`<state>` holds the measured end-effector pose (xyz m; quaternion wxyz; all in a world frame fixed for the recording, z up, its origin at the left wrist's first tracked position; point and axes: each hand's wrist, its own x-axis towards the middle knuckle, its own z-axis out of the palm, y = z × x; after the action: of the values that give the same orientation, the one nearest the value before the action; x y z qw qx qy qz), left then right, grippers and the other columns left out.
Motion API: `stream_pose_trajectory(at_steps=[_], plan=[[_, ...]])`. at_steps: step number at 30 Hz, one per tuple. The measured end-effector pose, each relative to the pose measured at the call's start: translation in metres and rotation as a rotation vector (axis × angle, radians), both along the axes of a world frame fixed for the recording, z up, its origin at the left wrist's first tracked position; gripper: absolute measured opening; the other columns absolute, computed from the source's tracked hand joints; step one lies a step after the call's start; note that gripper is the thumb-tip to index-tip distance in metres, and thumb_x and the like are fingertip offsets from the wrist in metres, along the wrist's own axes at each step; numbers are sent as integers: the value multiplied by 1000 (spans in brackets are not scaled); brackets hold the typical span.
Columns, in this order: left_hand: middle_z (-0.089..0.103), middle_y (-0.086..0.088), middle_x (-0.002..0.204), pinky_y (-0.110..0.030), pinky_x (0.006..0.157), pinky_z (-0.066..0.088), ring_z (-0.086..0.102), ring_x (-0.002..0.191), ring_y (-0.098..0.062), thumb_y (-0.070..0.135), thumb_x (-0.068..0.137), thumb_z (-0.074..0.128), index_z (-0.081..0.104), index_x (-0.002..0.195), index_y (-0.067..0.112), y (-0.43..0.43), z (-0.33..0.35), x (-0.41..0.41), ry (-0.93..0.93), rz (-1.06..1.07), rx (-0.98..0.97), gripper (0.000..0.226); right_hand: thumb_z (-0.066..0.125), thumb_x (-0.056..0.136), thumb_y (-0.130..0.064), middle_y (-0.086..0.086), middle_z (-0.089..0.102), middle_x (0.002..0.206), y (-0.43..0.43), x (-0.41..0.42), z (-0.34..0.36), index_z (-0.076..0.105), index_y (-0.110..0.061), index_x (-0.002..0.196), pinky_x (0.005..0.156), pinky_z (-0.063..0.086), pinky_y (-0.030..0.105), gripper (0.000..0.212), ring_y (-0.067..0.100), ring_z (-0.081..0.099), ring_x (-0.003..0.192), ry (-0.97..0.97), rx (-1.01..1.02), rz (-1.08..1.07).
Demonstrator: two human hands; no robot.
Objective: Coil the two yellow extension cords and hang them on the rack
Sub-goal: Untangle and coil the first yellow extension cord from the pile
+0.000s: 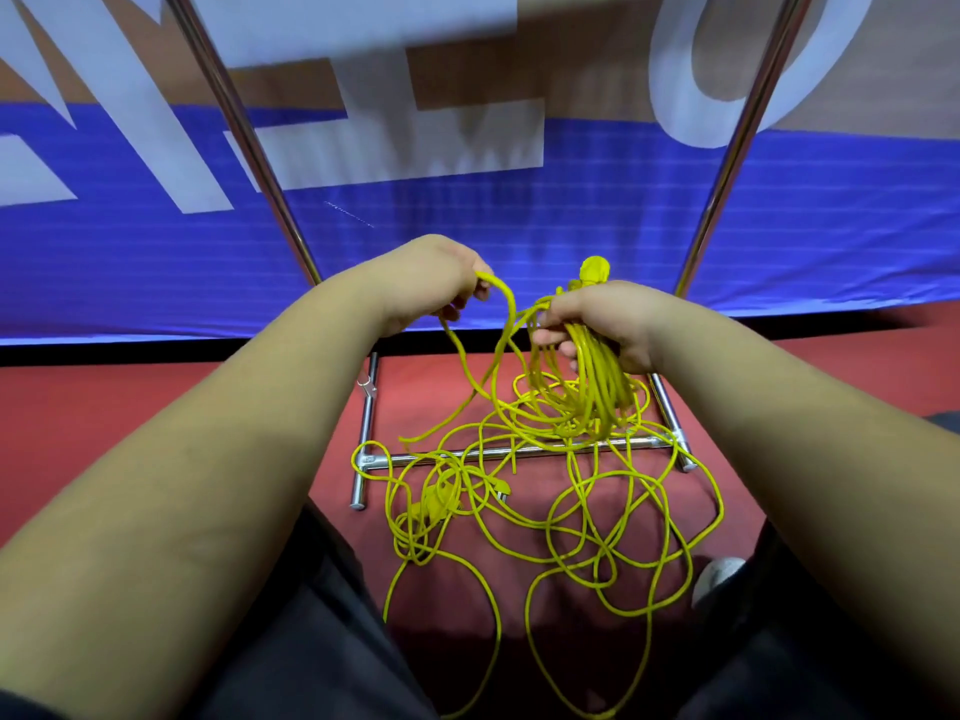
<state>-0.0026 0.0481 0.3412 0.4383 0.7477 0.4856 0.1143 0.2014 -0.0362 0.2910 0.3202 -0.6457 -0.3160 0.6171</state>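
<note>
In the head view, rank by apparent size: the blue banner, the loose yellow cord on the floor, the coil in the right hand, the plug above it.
1. blue banner
2. loose yellow cord
3. coil
4. plug, clearly smallest

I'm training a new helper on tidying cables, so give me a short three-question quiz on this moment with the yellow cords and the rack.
1. True or false: the right hand grips a bundle of cord loops.
2. Where does the loose cord lie? A: on the red floor, across the rack's base bar; B: hung over the rack's top; C: on a table.
3. Fill in: the left hand holds a single ___ of yellow cord.
Key: 1 true; 2 A; 3 strand.
</note>
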Motion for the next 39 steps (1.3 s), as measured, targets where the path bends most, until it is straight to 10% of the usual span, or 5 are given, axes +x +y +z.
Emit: stream_pose_trajectory(at_steps=[8,19,29,39], plan=[[54,2,62,-29,59,41,49,50,-12,0,82,50,64,74,9,-2,-6,20,-216,186,-43,18,56,101,-13,10,81,110,-2,-18,1,64,-12,100,93,55,38,8,25,73,118,237,168,-13],[53,4,71,-31,64,40,45,64,-14,38,82,81,65,87,15,13,-25,10,-55,96,218,29,57,104,-22,1,79,97,7,-17,0,67,-19,106,90,61,45,11,25,79,101,308,191,-202],[52,1,77,-34,69,38,44,72,-17,68,72,80,63,86,18,1,-23,10,-63,145,12,54,46,105,-16,14,77,122,-1,-19,1,72,-17,110,106,55,49,27,37,73,117,414,232,-110],[38,-3,62,-32,58,29,33,60,-24,42,76,74,47,76,16,-3,-23,12,26,301,-9,37,65,103,-13,6,77,87,-4,-32,0,71,-10,100,84,64,43,7,23,79,79,351,290,-132]])
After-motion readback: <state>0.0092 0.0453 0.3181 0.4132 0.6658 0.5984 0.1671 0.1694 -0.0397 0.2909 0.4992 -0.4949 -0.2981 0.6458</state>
